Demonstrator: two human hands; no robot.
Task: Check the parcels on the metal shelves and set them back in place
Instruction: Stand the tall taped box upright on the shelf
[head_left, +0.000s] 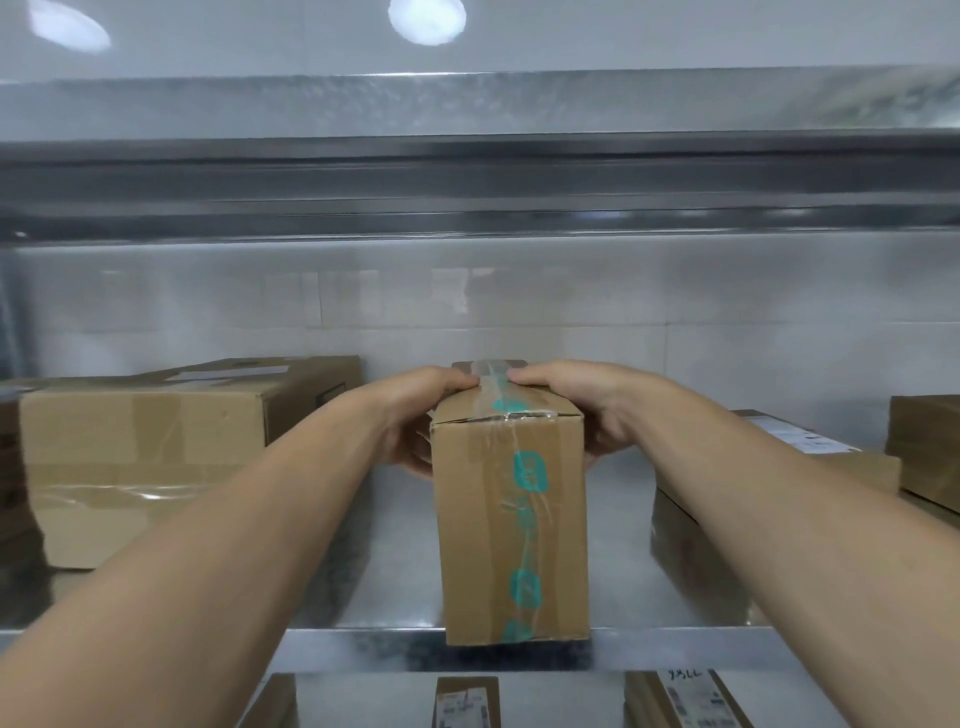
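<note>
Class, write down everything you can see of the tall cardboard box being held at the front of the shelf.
The box is plain brown cardboard, tall and narrow, standing upright with its flaps closed. Clear tape printed with teal marks runs over the top and down the front face, wrinkled in places. Its base sits at the front edge of the metal shelf. The left hand and right hand grip its top from either side.
</note>
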